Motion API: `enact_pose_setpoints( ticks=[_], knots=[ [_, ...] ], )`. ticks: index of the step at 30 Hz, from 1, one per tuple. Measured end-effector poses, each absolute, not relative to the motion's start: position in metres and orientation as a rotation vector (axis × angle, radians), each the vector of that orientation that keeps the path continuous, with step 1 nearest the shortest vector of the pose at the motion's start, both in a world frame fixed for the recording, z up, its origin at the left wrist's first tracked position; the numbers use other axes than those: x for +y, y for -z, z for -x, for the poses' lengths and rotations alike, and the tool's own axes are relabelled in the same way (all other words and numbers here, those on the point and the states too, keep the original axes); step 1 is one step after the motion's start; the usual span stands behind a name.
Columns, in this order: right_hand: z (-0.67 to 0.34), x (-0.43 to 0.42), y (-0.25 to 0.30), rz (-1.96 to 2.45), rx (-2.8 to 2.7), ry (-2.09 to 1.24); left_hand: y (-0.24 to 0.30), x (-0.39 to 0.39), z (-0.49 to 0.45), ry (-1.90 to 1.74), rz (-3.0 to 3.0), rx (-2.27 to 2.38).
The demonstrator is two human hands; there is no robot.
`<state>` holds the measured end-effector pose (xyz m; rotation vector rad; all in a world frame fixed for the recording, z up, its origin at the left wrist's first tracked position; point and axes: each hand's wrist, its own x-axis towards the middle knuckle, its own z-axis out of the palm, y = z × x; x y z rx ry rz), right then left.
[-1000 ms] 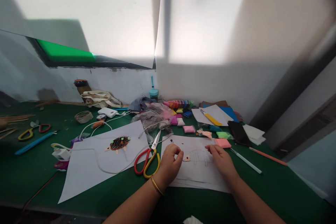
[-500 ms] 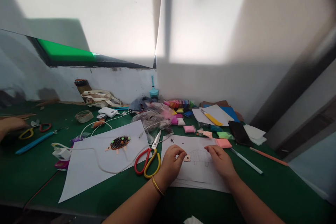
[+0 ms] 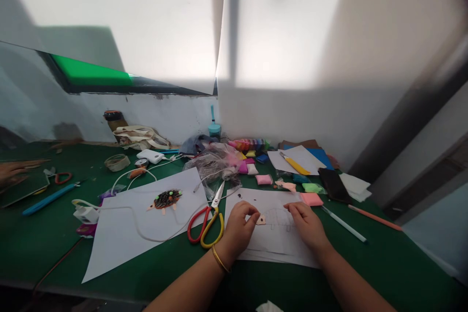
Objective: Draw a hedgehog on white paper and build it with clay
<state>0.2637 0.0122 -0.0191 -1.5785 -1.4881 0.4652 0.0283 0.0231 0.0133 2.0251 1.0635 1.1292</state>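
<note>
My left hand, with a gold bangle at its wrist, rests on a white sheet of paper. Its thumb and forefinger are pressed together beside a small peach clay face piece with a dark eye. My right hand is over the sheet's right side, fingers curled in a pinch. Whatever either pinch holds is too small or hidden to make out. Between the hands, a faint pencil outline of a rounded animal body runs from the face piece. Tiny dark bits lie near the sheet's top.
Left of my hands lie red-and-yellow scissors and a sheet bearing a finished-looking hedgehog. Clay packets, a yellow cutter, a phone and pens sit beyond and right. Another person's hand is at far left.
My hands stay almost in place. At far left the other person's hand has shifted, and a dark flat item now covers part of the yellow-handled scissors there.
</note>
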Motion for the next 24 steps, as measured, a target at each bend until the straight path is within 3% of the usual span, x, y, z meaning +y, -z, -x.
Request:
enact_pose_setpoints(
  ticks=[16, 24],
  knots=[
    [-0.261, 0.01, 0.014, 1.576, -1.49, -0.481, -0.012, 0.023, -0.029, -1.093, -2.072, 1.097],
    [-0.227, -0.006, -0.006, 1.327, -1.758, -0.431, -0.008, 0.024, -0.031, -1.122, -1.992, 1.056]
  ],
)
